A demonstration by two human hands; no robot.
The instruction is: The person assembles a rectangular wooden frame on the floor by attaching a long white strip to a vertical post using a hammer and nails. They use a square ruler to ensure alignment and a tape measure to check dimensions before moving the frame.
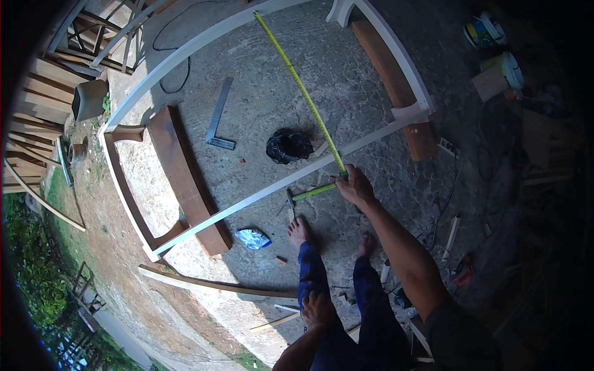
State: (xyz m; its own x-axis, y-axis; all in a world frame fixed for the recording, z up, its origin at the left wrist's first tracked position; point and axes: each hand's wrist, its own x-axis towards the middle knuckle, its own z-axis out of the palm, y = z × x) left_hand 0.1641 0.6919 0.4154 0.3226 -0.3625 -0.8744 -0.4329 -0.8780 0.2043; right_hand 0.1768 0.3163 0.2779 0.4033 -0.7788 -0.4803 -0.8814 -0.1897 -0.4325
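My right hand (356, 187) is closed around the case of a tape measure, just on my side of the near bar of a white wooden frame (278, 186). The yellow tape blade (300, 85) stretches from that hand across the near bar to the frame's far bar. My left hand (317, 311) rests on my left knee, its fingers spread over the blue trousers, holding nothing. A hammer with a green handle (314, 191) lies on the ground beside my right hand and near my left foot.
Brown timber beams (189, 185) lie under both ends of the frame. Inside it are a metal square (220, 110) and a black plastic bag (288, 146). A blue-white packet (252, 238), a curved wooden strip (210, 282), a power strip (447, 146) and a bucket (512, 71) surround it.
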